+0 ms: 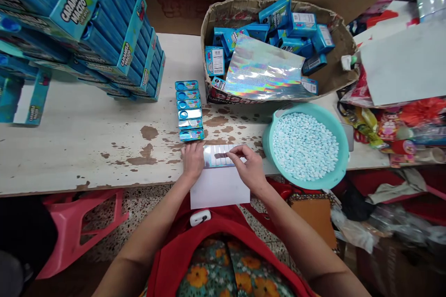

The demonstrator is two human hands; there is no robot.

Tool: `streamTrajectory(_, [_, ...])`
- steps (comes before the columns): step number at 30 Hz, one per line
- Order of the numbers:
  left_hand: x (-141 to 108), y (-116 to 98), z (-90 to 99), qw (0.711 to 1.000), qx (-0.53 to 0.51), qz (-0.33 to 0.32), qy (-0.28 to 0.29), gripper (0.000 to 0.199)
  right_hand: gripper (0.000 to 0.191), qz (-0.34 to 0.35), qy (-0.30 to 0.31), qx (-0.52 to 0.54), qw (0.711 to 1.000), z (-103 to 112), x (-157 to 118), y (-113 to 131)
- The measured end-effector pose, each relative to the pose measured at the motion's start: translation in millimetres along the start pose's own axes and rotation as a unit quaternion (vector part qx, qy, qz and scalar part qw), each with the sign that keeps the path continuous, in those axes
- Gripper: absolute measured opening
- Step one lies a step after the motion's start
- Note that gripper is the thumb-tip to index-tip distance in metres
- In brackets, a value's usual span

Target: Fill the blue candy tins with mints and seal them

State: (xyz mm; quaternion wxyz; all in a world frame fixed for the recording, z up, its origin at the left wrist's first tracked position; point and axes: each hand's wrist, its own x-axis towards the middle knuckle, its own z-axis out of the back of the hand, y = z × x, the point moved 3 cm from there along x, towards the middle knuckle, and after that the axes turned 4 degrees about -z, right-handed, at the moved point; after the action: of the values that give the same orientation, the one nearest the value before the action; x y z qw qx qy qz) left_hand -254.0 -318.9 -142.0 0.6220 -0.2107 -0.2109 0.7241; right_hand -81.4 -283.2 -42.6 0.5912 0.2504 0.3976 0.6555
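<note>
A white sheet (220, 189) with a band of shiny, narrow sticker strips along its top lies at the table's front edge, its lower part hanging over. My left hand (193, 161) lies with fingers stretched out at the sheet's upper left corner. Thumb and forefinger of my right hand (248, 163) pinch the end of a narrow, dark-looking strip (220, 155) over that band; its fine detail is too small to tell. Just beyond the left hand stands a column of several small blue candy boxes (190, 94). Shiny silver strips cover parts of some of the nearer boxes.
A turquoise tub (344, 148) of pale blue candies stands right of my right hand. Behind it, a cut-down carton (334, 88) holds blue boxes and a holographic sheet (261, 67). Stacked display trays (128, 51) rise at left. A pink stool (69, 227) stands below the table.
</note>
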Motion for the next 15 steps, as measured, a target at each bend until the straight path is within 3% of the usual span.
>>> streamTrajectory(2, [-5.4, -6.9, 24.3, 0.99, -0.131, 0.002, -0.048, 0.029, 0.011, -0.027, 0.016, 0.034, 0.999, 2.1, 5.7, 10.2])
streamTrajectory(4, [-7.7, -14.6, 44.7, 0.963, -0.263, 0.016, -0.05, 0.032, 0.012, -0.038, 0.033, 0.062, 0.997, -3.1, 9.1, 16.1])
streamTrajectory(7, [-3.4, -20.8, 56.7, 0.923, -0.375, 0.059, 0.061, 0.029, 0.014, -0.061, 0.061, 0.116, 0.99, -22.6, 14.2, 18.3])
streamTrajectory(10, [7.6, -7.8, 62.4, 0.9, -0.4, 0.126, 0.116, 0.02, 0.014, -0.083, 0.041, 0.137, 0.986, -48.0, 27.2, 17.0])
streamTrajectory(12, [20.5, 8.0, 72.7, 0.907, -0.388, 0.135, 0.097, 0.02, 0.014, -0.075, -0.005, 0.123, 0.99, -64.5, 42.7, 17.8])
streamTrajectory(15, [49.1, 31.4, 95.5, 0.936, -0.337, 0.085, 0.05, 0.027, 0.014, -0.054, -0.057, 0.107, 0.991, -89.1, 73.6, 22.8])
